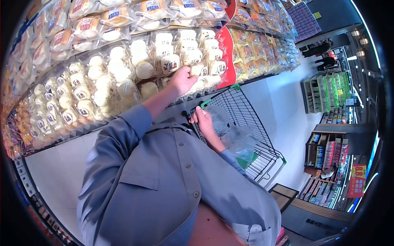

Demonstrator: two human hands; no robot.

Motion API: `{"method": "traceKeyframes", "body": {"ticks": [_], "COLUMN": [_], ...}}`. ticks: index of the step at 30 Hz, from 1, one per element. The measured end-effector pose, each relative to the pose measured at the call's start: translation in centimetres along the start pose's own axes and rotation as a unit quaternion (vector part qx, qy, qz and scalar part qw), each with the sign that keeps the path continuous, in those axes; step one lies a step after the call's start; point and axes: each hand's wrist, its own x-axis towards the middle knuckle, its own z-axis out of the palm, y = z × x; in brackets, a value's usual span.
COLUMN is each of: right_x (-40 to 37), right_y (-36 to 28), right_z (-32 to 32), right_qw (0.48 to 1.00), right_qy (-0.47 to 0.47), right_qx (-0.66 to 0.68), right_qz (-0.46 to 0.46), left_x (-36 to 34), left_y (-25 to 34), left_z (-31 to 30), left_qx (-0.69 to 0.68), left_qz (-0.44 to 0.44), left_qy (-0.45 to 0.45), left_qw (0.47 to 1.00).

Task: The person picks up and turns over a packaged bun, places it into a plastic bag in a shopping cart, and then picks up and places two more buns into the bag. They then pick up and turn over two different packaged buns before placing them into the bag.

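Note:
My left hand (184, 80) reaches over the slanted display, its fingers closed at the edge of a clear-wrapped round pastry (198, 70). Around it lie rows of similar pale round pastries (170, 62) in clear packs, many bearing dark-lettered labels. Lower and to the right, my right hand (203, 121) is curled at the handle end of a shopping cart (256, 110); the fingers partly hide the bar. Inside the wire basket rests a clear plastic bag (240, 141), its contents hard to make out.
Bagged bread (117, 16) fills the shelf behind the round pastries. A red divider (225, 55) separates them from yellow-wrapped packs (250, 53). Tiled floor (275, 102) runs beyond the cart. Green crates (328, 92), stocked shelves (326, 160) and dark-clothed people (318, 49) are at the right.

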Motion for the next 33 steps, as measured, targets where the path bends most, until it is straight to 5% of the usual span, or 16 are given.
{"method": "traceKeyframes", "body": {"ticks": [8, 16, 21, 23, 28, 33], "right_x": [-0.2, 1.1, 0.0, 0.3, 0.4, -0.5], "right_y": [-0.8, -4.0, -8.3, -8.5, -9.2, -9.5], "right_z": [0.3, 1.2, 5.1, 5.4, 6.5, 5.6], "right_qw": [1.000, 0.993, 0.987, 0.989, 0.984, 0.983], "right_qy": [0.007, -0.037, -0.042, -0.130, -0.159, -0.162], "right_qx": [0.018, 0.086, 0.156, 0.044, -0.044, -0.062], "right_qz": [-0.004, -0.067, -0.026, -0.047, -0.073, -0.058], "left_x": [-0.1, -6.3, -10.7, -12.1, -14.0, -13.6], "left_y": [-0.7, 3.6, 0.7, 0.6, 1.0, 0.6], "left_z": [0.1, -4.6, -6.9, -7.3, -7.5, -6.3], "left_qx": [-0.149, -0.178, -0.254, -0.270, -0.280, -0.263], "left_qz": [-0.011, -0.125, -0.093, -0.091, -0.118, -0.107], "left_qy": [-0.011, -0.073, -0.121, -0.129, -0.053, -0.073], "left_qw": [0.989, 0.973, 0.955, 0.950, 0.951, 0.956]}}
